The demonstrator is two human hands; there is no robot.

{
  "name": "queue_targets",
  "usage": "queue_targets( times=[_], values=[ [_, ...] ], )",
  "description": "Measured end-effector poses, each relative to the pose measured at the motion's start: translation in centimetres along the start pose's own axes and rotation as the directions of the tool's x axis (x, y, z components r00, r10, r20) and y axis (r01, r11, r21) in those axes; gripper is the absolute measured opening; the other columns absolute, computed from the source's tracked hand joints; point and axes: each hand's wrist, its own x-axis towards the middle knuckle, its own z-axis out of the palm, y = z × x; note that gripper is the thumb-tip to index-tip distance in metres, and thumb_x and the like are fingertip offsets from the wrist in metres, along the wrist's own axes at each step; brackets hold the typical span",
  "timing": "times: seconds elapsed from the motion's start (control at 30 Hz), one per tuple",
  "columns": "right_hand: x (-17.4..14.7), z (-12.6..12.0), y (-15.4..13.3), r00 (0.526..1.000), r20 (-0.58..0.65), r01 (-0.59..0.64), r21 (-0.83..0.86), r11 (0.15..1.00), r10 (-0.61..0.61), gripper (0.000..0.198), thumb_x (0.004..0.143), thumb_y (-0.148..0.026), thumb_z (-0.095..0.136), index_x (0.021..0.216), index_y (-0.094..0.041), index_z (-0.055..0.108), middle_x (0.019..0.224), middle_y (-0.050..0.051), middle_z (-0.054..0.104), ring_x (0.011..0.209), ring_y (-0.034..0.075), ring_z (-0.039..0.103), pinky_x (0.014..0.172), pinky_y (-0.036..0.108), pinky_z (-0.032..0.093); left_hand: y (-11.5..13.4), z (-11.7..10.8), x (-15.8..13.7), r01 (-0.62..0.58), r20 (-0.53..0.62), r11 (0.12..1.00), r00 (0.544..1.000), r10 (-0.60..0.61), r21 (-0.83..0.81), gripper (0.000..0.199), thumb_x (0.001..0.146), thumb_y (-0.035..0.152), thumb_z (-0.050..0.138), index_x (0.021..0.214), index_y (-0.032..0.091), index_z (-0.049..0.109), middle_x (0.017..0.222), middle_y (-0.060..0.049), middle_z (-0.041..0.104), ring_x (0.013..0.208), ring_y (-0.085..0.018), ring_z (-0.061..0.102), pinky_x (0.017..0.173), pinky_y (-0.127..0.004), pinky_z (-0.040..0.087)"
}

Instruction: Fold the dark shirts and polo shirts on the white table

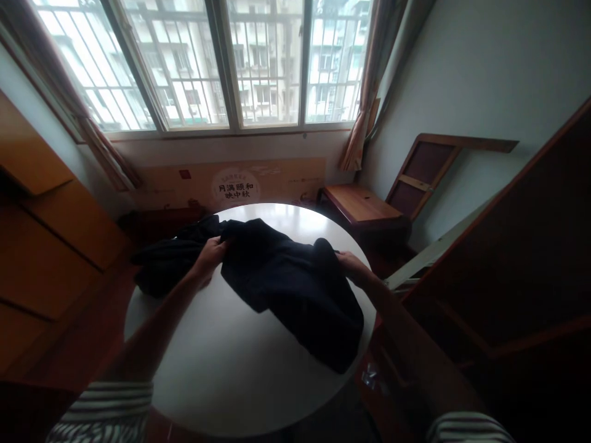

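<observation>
A dark navy garment [290, 271] is spread over the white round table [221, 369], its lower part lying towards the right front edge. What kind of garment it is, I cannot make out. My left hand [212, 253] is closed on its upper left corner. At its upper right side my right hand [353, 266] grips the cloth, with the fingertips partly hidden behind a fold. Left of my left hand, a heap of dark clothing [168, 264] lies on the table's left edge and hangs slightly over it.
A low wooden table [362, 204] stands beyond the round table at the right, near a leaning wooden frame [422, 172]. Orange cabinets [60, 227] line the left side. A large dark wooden panel [508, 264] rises close on the right. Barred windows [263, 67] are ahead.
</observation>
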Motion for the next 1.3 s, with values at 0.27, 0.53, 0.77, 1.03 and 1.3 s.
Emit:
queue_targets(
  times=[0.27,0.53,0.77,1.03,1.3],
  values=[
    [-0.8,-0.3,1.8,0.997,-0.062,0.031,-0.347,0.937,-0.056,0.068,0.084,-0.07,0.052,0.126,-0.018,0.059,0.101,0.012,0.064,0.078,0.021,0.066,0.067,0.032,0.054,-4.8,2.6,-4.0,-0.333,0.194,0.81,0.942,0.272,0.482,0.057,0.084,0.061,0.056,0.119,0.017,0.064,0.107,-0.013,0.067,0.089,-0.025,0.067,0.083,-0.04,0.054],
    [-2.2,2.5,2.1,0.932,0.133,0.347,-0.6,0.721,-0.337,0.02,0.087,-0.02,0.055,0.1,-0.017,0.069,0.092,0.008,0.066,0.082,0.022,0.064,0.078,0.032,0.049,-4.8,4.9,-5.7,-0.574,0.606,0.709,0.752,0.258,0.41,0.042,0.095,0.053,0.044,0.1,0.02,0.071,0.091,-0.007,0.061,0.07,-0.016,0.06,0.066,-0.029,0.049],
    [-4.8,0.7,-1.8,0.896,-0.129,0.285,-0.565,0.774,-0.424,0.028,0.091,-0.039,0.052,0.096,-0.017,0.069,0.094,0.013,0.069,0.09,0.029,0.065,0.084,0.042,0.049,2.1,1.4,-5.4,-0.338,0.453,0.931,0.857,0.244,0.136,0.046,0.094,0.049,0.048,0.061,0.017,0.05,0.056,0.004,0.04,0.051,-0.009,0.039,0.048,-0.022,0.032],
    [-1.5,7.0,-9.2,0.819,0.241,0.574,-0.366,0.732,-0.522,0.034,0.088,-0.043,0.058,0.112,-0.019,0.065,0.087,0.005,0.069,0.077,0.023,0.065,0.073,0.035,0.052,12.9,5.5,2.7,-0.379,0.362,0.901,0.887,0.288,0.21,0.05,0.086,0.06,0.056,0.065,0.015,0.059,0.058,0.0,0.049,0.055,-0.013,0.05,0.053,-0.024,0.038],
    [8.4,4.9,-11.0,0.678,-0.223,0.412,-0.674,0.613,-0.701,0.035,0.094,-0.031,0.051,0.119,-0.01,0.062,0.113,0.02,0.063,0.109,0.033,0.056,0.096,0.05,0.043,9.1,7.9,4.4,-0.454,0.101,0.53,0.819,0.564,0.716,0.034,0.1,0.029,0.036,0.102,0.014,0.067,0.097,-0.013,0.064,0.092,-0.024,0.061,0.087,-0.039,0.045]
  ],
)
